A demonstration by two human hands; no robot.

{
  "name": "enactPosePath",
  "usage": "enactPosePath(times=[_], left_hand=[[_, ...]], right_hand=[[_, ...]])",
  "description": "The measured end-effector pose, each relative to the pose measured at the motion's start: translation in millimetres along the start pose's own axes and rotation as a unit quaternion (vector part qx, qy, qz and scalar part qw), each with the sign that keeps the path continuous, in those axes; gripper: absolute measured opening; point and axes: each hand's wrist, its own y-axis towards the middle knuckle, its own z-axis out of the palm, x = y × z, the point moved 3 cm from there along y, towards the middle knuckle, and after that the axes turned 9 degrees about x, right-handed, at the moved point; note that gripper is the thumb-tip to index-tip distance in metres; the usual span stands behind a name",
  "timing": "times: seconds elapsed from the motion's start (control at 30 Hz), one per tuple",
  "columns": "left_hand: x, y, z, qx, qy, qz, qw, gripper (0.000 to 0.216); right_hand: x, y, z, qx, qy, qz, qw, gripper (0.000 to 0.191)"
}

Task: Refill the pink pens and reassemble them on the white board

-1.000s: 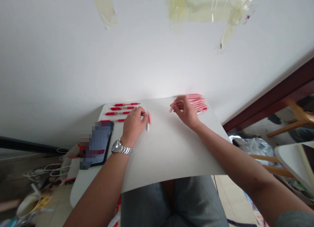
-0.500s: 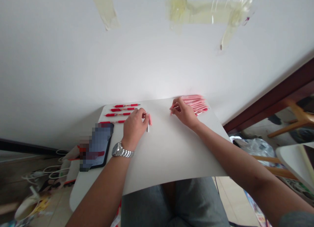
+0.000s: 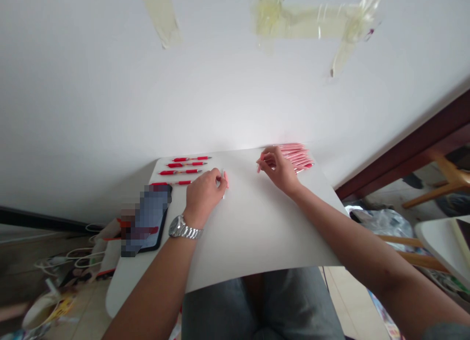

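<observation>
My left hand (image 3: 202, 192), with a metal watch on the wrist, is closed on a white and pink pen part (image 3: 223, 180) over the middle of the small white table (image 3: 253, 232). My right hand (image 3: 279, 169) is closed on a thin pink pen piece (image 3: 260, 164) beside a pile of pink pen pieces (image 3: 299, 154) at the table's far right corner. Several assembled red pens (image 3: 181, 172) lie in a row at the far left.
A dark tablet or phone (image 3: 149, 217) lies at the table's left edge. A white wall with taped strips rises behind. Cables and bags cover the floor at left; wooden chair legs and another white table (image 3: 444, 247) stand at right.
Both hands stay nearly in place. The right hand has shifted a little toward the pink pile and the left hand has curled tighter round the pen part.
</observation>
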Motion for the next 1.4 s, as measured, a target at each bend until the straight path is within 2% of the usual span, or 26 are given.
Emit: enactPosePath(times=[0.23, 0.73, 0.8, 0.87, 0.93, 1.13, 1.4], left_hand=[[-2, 0, 2, 0.011, 0.009, -0.008, 1.000, 0.031], [1, 2, 3, -0.002, -0.031, 0.000, 1.000, 0.033], [3, 4, 5, -0.002, -0.027, -0.002, 1.000, 0.031], [5, 5, 6, -0.011, -0.024, 0.002, 1.000, 0.027], [7, 7, 6, -0.024, -0.025, 0.007, 0.999, 0.021], [9, 10, 5, -0.049, -0.035, 0.025, 0.998, 0.012], [1, 3, 3, -0.009, -0.015, 0.011, 1.000, 0.030]], right_hand=[[-1, 0, -4, -0.007, -0.010, -0.002, 1.000, 0.037], [2, -2, -9, -0.095, 0.018, -0.049, 0.994, 0.035], [-3, -1, -9, -0.070, -0.005, -0.030, 0.997, 0.032], [-11, 1, -5, 0.009, -0.057, 0.008, 0.998, 0.030], [-18, 2, -3, 0.036, -0.085, 0.031, 0.995, 0.031], [-21, 2, -6, -0.009, -0.022, 0.014, 1.000, 0.034], [-22, 1, -7, -0.019, 0.004, 0.010, 1.000, 0.035]])
